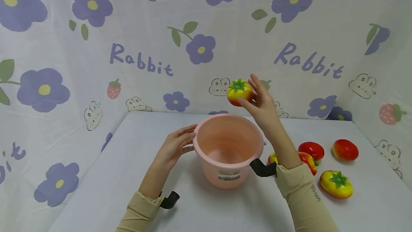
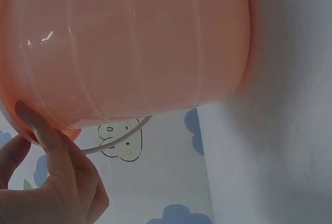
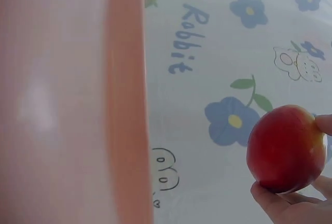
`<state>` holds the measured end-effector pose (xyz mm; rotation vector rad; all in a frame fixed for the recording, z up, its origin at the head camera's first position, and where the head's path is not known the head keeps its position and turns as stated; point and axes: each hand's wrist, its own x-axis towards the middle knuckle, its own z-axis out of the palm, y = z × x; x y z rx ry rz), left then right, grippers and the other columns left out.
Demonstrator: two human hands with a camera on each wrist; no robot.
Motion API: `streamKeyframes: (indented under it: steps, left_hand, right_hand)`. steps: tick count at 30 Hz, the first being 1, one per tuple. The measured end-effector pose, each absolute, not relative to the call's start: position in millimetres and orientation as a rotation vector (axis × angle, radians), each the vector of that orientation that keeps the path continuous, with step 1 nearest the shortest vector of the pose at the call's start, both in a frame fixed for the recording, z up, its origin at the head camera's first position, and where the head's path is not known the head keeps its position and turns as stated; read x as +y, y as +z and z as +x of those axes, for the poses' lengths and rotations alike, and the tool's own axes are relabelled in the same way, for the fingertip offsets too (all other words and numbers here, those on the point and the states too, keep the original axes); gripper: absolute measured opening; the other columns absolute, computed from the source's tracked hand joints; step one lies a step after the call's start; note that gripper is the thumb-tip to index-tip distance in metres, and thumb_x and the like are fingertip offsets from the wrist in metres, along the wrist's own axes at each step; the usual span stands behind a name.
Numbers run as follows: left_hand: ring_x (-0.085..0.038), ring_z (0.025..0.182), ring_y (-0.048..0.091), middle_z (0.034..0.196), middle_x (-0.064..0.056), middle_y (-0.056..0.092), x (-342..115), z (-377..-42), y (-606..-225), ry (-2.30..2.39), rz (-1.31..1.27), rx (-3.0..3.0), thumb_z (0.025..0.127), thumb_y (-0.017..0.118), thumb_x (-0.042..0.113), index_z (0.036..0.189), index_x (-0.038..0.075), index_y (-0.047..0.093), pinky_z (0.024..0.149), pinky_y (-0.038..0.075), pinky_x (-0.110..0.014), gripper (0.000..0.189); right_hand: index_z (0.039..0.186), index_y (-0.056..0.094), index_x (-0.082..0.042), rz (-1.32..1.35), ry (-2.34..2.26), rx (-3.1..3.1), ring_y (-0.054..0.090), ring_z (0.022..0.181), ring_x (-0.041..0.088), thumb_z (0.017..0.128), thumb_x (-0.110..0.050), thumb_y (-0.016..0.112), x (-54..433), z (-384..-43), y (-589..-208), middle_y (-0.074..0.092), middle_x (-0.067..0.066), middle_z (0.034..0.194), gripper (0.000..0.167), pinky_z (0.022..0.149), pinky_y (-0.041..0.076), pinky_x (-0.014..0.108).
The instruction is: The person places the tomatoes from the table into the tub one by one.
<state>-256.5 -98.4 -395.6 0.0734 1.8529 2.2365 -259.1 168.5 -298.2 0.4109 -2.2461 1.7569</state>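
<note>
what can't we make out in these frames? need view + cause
- Print on the label of the pink bucket: head view, too small to read.
- Full shape of the yellow fruit: head view, partly hidden by the right forearm.
- Bucket's inside: left wrist view, hidden by its own wall.
- Rest of the right hand: right wrist view, cut off by the right edge.

A pale table bears a pink bucket and several red-and-yellow fruits rightward.
</note>
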Motion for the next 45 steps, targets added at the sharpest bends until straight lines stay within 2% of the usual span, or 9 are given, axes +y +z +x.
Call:
streamKeyframes:
  steps: [11,25,36,45]
  left_hand:
    - [-0.020,0.106,0.065,0.137,-0.013,0.057,-101,-257,-398,2.240,0.065,1.830,0.095,0.061,0.015,0.136,0.008,0.055,0.081,0.058,-0.027,0.042]
    - [-0.018,0.103,0.066,0.128,-0.005,0.064,-100,-258,-398,2.229,0.051,1.844,0.095,0.061,0.017,0.136,0.009,0.056,0.083,0.058,-0.030,0.041]
    - [-0.024,0.109,0.065,0.135,-0.011,0.060,-100,-258,-396,2.217,0.062,1.846,0.095,0.061,0.018,0.136,0.009,0.056,0.084,0.058,-0.030,0.042]
    - [-0.019,0.105,0.066,0.135,-0.010,0.060,-98,-258,-396,2.223,0.069,1.858,0.095,0.061,0.018,0.136,0.009,0.056,0.085,0.058,-0.031,0.042]
  right_hand:
    - [0.155,0.023,-0.029,0.486,1.823,-2.254,0.039,0.144,0.027,0.096,-0.011,0.060,155,-261,-289,0.026,0.002,0.162,0.072,0.111,0.039,0.036]
    - [0.155,0.025,-0.027,0.560,1.874,-2.324,0.039,0.144,0.028,0.095,-0.012,0.061,129,-270,-291,0.028,0.004,0.161,0.072,0.111,0.040,0.038]
    - [0.156,0.023,-0.024,0.609,1.844,-2.419,0.038,0.144,0.030,0.097,-0.013,0.059,127,-268,-291,0.028,0.007,0.161,0.070,0.110,0.041,0.042]
    - [0.156,0.020,-0.024,0.639,1.813,-2.442,0.035,0.146,0.026,0.097,-0.018,0.059,128,-264,-289,0.026,0.006,0.162,0.071,0.111,0.040,0.047]
